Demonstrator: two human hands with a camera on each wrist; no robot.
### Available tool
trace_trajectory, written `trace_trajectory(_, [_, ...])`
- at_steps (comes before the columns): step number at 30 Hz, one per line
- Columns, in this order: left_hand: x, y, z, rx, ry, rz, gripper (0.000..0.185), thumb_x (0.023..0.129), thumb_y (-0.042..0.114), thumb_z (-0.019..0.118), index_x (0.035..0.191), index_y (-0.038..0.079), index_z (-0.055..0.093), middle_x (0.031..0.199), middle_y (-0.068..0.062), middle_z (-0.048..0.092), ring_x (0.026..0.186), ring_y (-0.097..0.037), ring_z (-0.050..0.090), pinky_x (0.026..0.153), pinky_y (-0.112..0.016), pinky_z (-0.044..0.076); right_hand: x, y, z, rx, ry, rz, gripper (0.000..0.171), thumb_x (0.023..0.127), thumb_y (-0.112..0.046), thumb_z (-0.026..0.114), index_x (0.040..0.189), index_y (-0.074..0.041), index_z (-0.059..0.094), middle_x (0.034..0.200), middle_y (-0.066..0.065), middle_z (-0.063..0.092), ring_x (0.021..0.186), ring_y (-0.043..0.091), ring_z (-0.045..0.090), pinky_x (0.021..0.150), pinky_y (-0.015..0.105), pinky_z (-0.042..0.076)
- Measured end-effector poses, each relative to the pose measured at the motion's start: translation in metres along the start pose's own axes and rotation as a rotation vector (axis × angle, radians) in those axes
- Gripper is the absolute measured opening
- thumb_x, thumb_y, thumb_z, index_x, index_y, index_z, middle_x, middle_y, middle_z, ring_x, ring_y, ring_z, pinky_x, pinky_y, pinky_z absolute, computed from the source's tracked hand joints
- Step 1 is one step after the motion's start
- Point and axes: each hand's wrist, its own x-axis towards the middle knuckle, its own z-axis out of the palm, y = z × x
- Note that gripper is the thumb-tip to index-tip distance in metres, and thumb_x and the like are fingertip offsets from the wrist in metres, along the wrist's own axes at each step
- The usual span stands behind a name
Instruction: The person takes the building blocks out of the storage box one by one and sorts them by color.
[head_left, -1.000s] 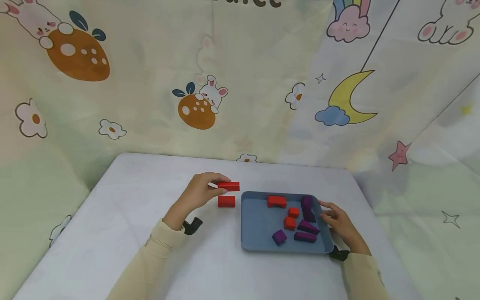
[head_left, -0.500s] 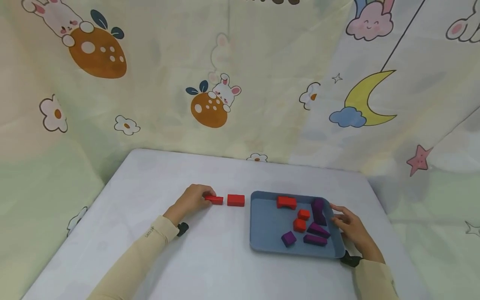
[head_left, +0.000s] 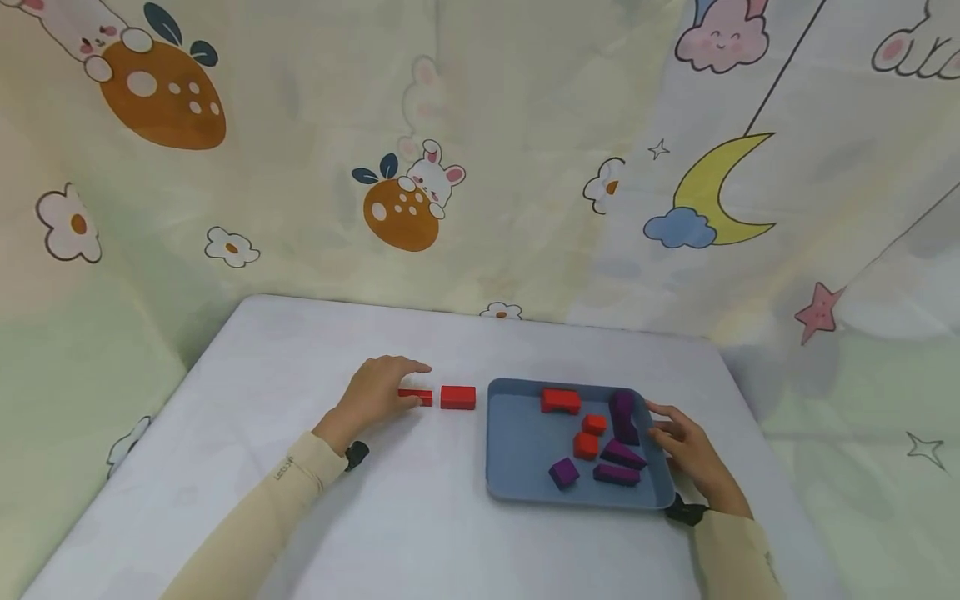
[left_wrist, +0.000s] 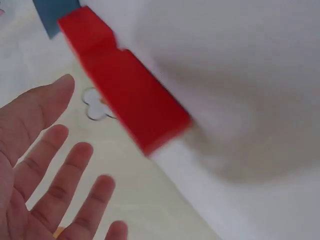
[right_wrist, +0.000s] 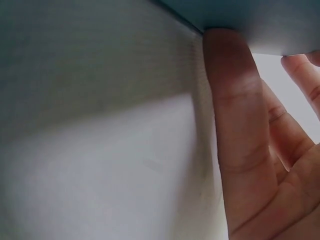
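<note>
Left hand: now spreading off the narrow red block, holding nothing. Block: lying left of the blue-grey tray, past a wider red block. Right hand: touching tray's right rim, fingers extended.

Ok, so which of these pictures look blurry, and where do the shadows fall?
Left wrist: the red blocks look soft-edged, and a blurred shadow lies on the white table; right wrist: dim, with a broad shadow across the table to the left of the right hand; head: sharper and fairly evenly lit, with a faint shadow beside the left sleeve.
</note>
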Motion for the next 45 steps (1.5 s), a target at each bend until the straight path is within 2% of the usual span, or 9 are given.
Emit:
trace_trajectory(5, [0.006,0.026,-0.003,-0.004,0.042,0.119,0.049,0.090,0.023,0.091,0.136,0.014,0.077,0.139,-0.009,0.073,0.134,-0.035,0.063,0.114,-0.062,0.045,0.005,-0.004,0.003,0.037,-0.010,-0.026,0.053,0.108,-0.002,0.060,0.156,0.013,0.040,0.131,0.041,0.063,0.098,0.003,0.069,0.076,0.033,0.064])
trace_trajectory(12, [0.022,0.073,-0.003,-0.219,-0.019,0.206,0.047,0.093,0.021,0.088,0.137,0.011,0.075,0.145,-0.011,0.069,0.139,-0.036,0.058,0.119,-0.058,0.044,0.008,-0.001,0.000,0.008,-0.008,-0.026,0.053,0.108,0.000,0.060,0.156,0.012,0.041,0.132,0.040,0.064,0.100,0.001,0.067,0.077,0.032,0.063])
trace_trajectory(18, [0.045,0.100,0.004,-0.351,-0.038,0.266,0.046,0.094,0.018,0.087,0.137,0.008,0.074,0.144,-0.010,0.069,0.138,-0.033,0.060,0.117,-0.053,0.048,0.009,-0.005,0.001,-0.001,-0.013,-0.021,0.054,0.108,-0.002,0.060,0.157,0.011,0.041,0.133,0.041,0.063,0.101,0.003,0.067,0.078,0.032,0.063])
trace_trajectory(27, [0.075,0.129,0.027,-0.626,-0.012,0.166,0.044,0.097,0.015,0.084,0.138,0.009,0.073,0.139,-0.011,0.072,0.129,-0.035,0.067,0.107,-0.042,0.057,0.011,-0.005,0.000,-0.024,-0.018,-0.001,0.054,0.108,-0.002,0.060,0.159,0.007,0.042,0.136,0.041,0.061,0.104,0.013,0.068,0.080,0.034,0.063])
trace_trajectory(30, [0.084,0.138,0.039,-0.743,0.011,0.078,0.039,0.098,0.017,0.082,0.136,0.010,0.074,0.137,-0.009,0.073,0.129,-0.034,0.067,0.105,-0.040,0.058,0.010,-0.005,-0.002,-0.021,-0.019,0.006,0.055,0.108,-0.002,0.059,0.159,0.007,0.041,0.135,0.040,0.062,0.104,0.014,0.069,0.079,0.033,0.062])
trace_trajectory(33, [0.091,0.145,0.054,-0.805,0.025,-0.009,0.034,0.099,0.019,0.081,0.132,0.012,0.077,0.133,-0.007,0.074,0.126,-0.030,0.069,0.102,-0.040,0.059,0.009,-0.005,-0.003,-0.008,-0.026,0.011,0.055,0.108,-0.002,0.059,0.159,0.008,0.039,0.135,0.040,0.062,0.104,0.014,0.068,0.078,0.034,0.063])
trace_trajectory(35, [0.093,0.148,0.064,-0.809,0.015,-0.046,0.033,0.098,0.020,0.082,0.130,0.012,0.078,0.131,-0.010,0.075,0.124,-0.028,0.069,0.101,-0.042,0.060,0.008,-0.005,-0.002,0.007,-0.028,0.006,0.056,0.108,-0.001,0.059,0.159,0.009,0.039,0.135,0.041,0.061,0.104,0.014,0.068,0.078,0.035,0.063])
trace_trajectory(38, [0.094,0.150,0.078,-0.754,0.004,-0.052,0.032,0.096,0.017,0.083,0.126,0.008,0.079,0.128,-0.014,0.076,0.120,-0.028,0.071,0.101,-0.044,0.060,0.006,-0.005,-0.001,0.019,-0.022,-0.008,0.055,0.107,0.001,0.058,0.158,0.010,0.039,0.134,0.042,0.061,0.103,0.013,0.068,0.079,0.033,0.062])
trace_trajectory(45, [0.095,0.154,0.102,-0.527,-0.004,-0.047,0.030,0.093,0.011,0.086,0.123,0.007,0.081,0.113,-0.007,0.080,0.102,-0.021,0.071,0.093,-0.037,0.061,0.002,-0.007,-0.004,-0.002,-0.028,-0.023,0.056,0.105,0.003,0.059,0.158,0.009,0.041,0.132,0.041,0.063,0.102,0.017,0.070,0.080,0.032,0.062])
